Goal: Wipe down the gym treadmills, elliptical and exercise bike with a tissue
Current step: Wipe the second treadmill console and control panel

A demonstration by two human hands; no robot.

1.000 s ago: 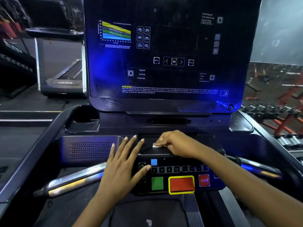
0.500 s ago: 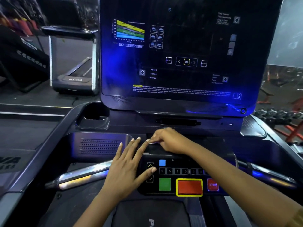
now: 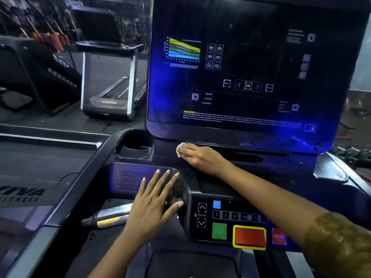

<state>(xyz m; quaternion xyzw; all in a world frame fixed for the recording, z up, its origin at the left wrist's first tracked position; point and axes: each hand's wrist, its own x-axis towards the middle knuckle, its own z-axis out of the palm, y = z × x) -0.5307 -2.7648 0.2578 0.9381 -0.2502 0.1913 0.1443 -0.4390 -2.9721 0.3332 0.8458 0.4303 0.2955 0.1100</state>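
I stand at a black treadmill console (image 3: 251,77) with a large dark display panel. My right hand (image 3: 198,156) presses a white tissue (image 3: 180,148) flat on the ledge just under the display's lower left corner; only the tissue's edge shows past my fingertips. My left hand (image 3: 154,203) lies flat with spread fingers on the console's left side, over the speaker grille (image 3: 132,179) and beside the button panel (image 3: 236,221).
A cup holder (image 3: 136,149) sits left of my right hand. A chrome handlebar (image 3: 108,216) juts out lower left. Another treadmill (image 3: 112,77) stands in the back left, dumbbell racks (image 3: 353,153) at far right.
My right hand has slid the tissue up and left, from the top of the button panel to the ledge under the display. My left hand shifted left off the buttons onto the grille area.
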